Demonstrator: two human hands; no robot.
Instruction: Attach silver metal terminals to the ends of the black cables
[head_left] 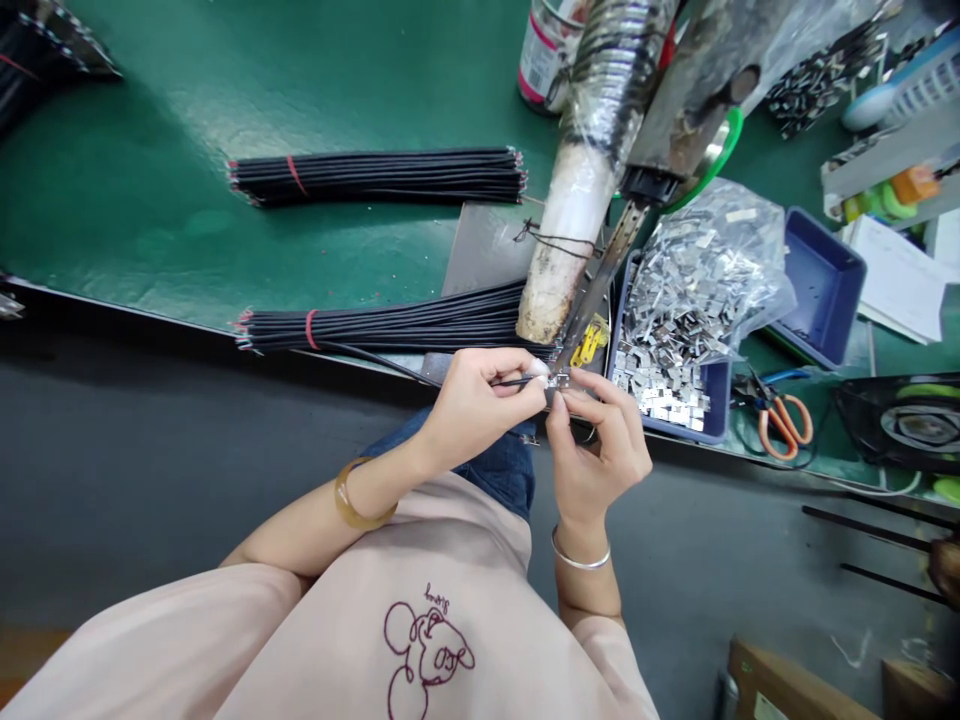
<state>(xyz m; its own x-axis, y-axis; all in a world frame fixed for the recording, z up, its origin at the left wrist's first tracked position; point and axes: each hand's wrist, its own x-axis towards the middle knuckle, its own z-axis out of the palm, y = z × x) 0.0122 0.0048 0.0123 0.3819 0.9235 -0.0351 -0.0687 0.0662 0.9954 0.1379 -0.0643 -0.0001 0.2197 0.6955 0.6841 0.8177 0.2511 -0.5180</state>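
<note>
My left hand is closed in a pinch on a black cable, close to its end. This cable runs out to the left beneath a bundle of black cables tied with a red band. Thumb and fingers of my right hand pinch a small shiny metal piece against the cable end. The fingertips of both hands nearly meet there and partly hide the joint, so I cannot tell whether the two are attached. Right of my hands, a blue tray holds many flat metal pieces.
A second cable bundle lies farther back. Above my hands hang a wrapped duct and a metal-tipped tool. Orange-handled pliers, another blue tray and a small fan are on the right. A jar stands behind.
</note>
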